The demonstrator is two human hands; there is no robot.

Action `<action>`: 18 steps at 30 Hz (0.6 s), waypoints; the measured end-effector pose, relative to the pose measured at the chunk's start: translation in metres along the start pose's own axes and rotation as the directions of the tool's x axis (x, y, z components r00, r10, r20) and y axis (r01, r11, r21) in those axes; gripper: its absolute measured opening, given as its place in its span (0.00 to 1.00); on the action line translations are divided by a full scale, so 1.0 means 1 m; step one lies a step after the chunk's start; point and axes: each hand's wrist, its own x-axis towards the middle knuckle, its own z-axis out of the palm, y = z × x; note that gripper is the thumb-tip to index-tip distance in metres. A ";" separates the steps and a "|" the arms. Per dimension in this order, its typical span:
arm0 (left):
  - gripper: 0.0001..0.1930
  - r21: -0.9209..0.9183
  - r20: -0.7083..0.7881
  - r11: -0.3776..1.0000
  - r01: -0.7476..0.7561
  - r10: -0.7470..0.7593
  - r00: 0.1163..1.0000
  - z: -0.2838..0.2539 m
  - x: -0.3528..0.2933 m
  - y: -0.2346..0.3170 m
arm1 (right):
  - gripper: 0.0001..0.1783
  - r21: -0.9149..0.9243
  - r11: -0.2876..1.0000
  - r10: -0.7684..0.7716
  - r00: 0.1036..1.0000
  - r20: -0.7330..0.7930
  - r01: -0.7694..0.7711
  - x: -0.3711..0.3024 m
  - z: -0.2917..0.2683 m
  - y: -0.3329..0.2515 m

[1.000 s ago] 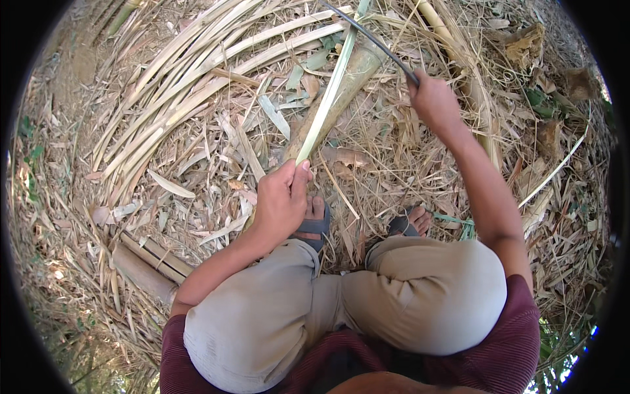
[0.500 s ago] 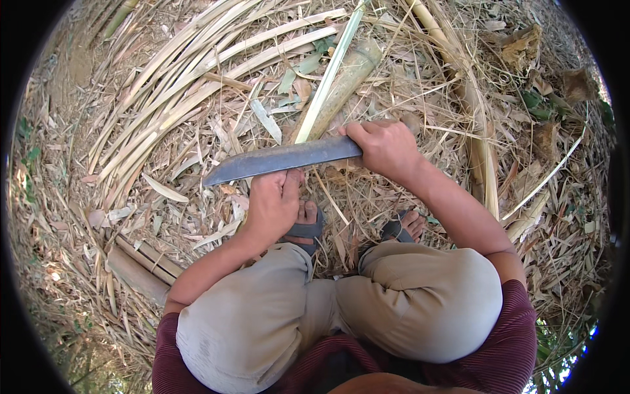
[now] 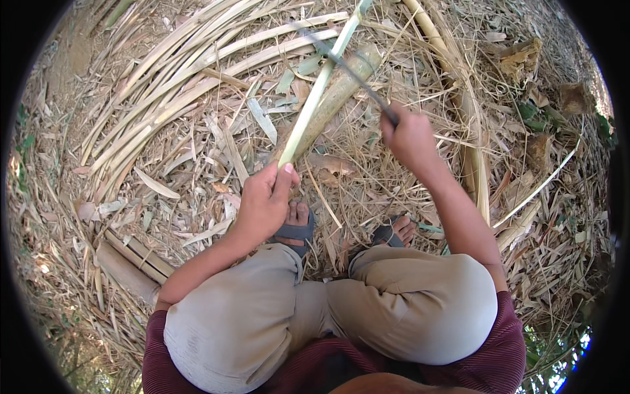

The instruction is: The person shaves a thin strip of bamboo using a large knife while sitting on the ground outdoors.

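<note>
Between thumb and curled fingers of the left hand [image 3: 262, 200], the near end of a pale green strip [image 3: 315, 102] is pinched, the thumb pointing along it. From that pinch the strip runs away from the person, its long axis leaning to the right, its far end reaching the top of the view. So the left hand is the nearer one, on the strip itself, while the right hand [image 3: 410, 141] stands apart from it, off to the right and farther out than the left. Its fingers are wrapped in a fist round the grip of a knife [image 3: 362, 83], whose blurred blade slants away and to the left, crossing the strip's line in its far half. Whether blade and strip touch, I cannot tell. Just right of the strip, partly behind it, a log [image 3: 340, 95] lies at nearly the same slant. Farther out, dry strips [image 3: 180, 105] fan to the left, and a pole [image 3: 469, 111] lies to the right.
</note>
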 end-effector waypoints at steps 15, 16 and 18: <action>0.15 -0.213 0.193 0.973 0.087 -0.045 0.980 -0.008 0.005 -0.017 | 0.10 -0.116 0.863 -0.503 0.857 -0.109 0.492 -0.033 0.030 -0.046; 0.17 -0.221 0.239 0.970 0.105 -0.051 0.970 -0.010 0.006 -0.018 | 0.10 -0.150 0.850 -0.523 0.843 -0.130 0.504 -0.030 0.029 -0.041; 0.19 -0.241 0.325 0.952 0.189 -0.105 0.940 -0.017 -0.001 -0.020 | 0.07 -0.213 0.940 -0.278 0.960 -0.033 0.265 -0.021 0.017 -0.034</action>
